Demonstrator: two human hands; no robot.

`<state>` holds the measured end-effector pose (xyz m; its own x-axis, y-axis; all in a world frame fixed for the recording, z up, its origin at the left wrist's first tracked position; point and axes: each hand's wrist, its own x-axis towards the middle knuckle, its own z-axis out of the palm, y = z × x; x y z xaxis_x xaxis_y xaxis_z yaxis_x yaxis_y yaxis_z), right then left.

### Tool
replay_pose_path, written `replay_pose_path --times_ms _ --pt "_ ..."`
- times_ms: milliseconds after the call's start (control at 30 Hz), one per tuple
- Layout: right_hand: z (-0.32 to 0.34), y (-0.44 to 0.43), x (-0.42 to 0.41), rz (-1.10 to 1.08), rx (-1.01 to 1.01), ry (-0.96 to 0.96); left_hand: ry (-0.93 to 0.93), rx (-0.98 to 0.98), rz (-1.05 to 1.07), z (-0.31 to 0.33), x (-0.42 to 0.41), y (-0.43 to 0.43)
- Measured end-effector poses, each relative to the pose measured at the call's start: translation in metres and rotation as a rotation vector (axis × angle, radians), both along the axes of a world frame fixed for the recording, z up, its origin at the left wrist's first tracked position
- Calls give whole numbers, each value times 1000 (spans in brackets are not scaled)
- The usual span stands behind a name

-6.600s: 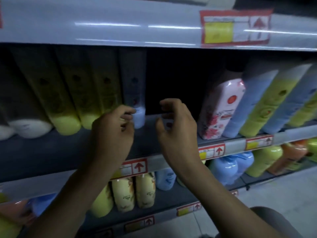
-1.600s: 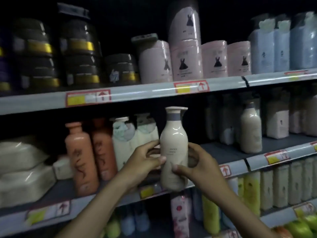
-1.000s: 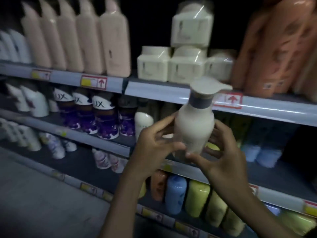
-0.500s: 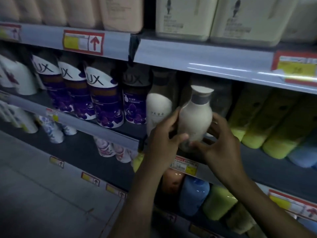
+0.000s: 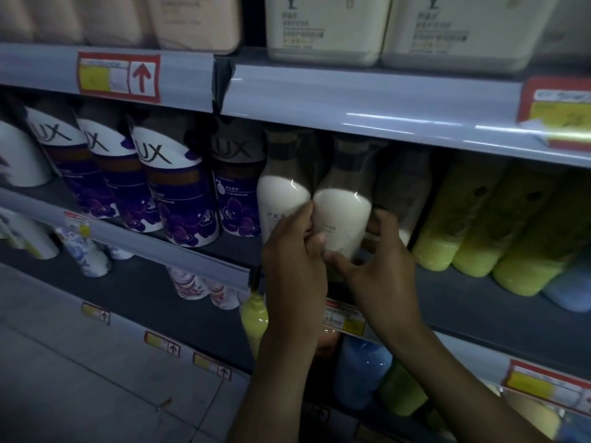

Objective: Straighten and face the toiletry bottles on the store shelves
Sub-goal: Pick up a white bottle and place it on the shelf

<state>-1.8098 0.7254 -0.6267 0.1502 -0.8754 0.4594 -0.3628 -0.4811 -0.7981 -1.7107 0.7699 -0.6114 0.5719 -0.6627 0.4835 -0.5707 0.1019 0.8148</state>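
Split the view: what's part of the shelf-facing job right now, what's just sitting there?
In play: cream-white round-shouldered plastic bottle, gripped by left hand and right hand; matching white bottle beside it.
Bystanders: purple-and-white LUX bottles; yellow-green plastic bottles; red-framed price tag.

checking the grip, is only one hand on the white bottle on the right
No, the left hand and right hand both grip the white bottle near its base.

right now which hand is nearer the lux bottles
Left. The left hand sits just right of the lux bottles; the right hand is farther right, across the white bottle both hold.
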Motion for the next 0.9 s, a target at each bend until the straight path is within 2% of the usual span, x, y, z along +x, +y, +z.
replay_pose_path --times_ms 167,333,433,600,767,900 --pt "-2 4 2 4 9 19 -8 38 1 7 -6 10" --pt "9 20 -23 -3 -40 191 -227 37 32 14 -17 23" --pt "26 33 -60 -65 -91 347 -375 1 38 25 -38 31" --pt "67 59 -130 -185 -121 492 -544 1 -29 51 -94 48" --pt "110 90 -208 -334 -163 654 -720 -10 -160 78 -173 53" --pt "140 108 -281 -445 -146 698 -840 -37 -275 109 -234 53"
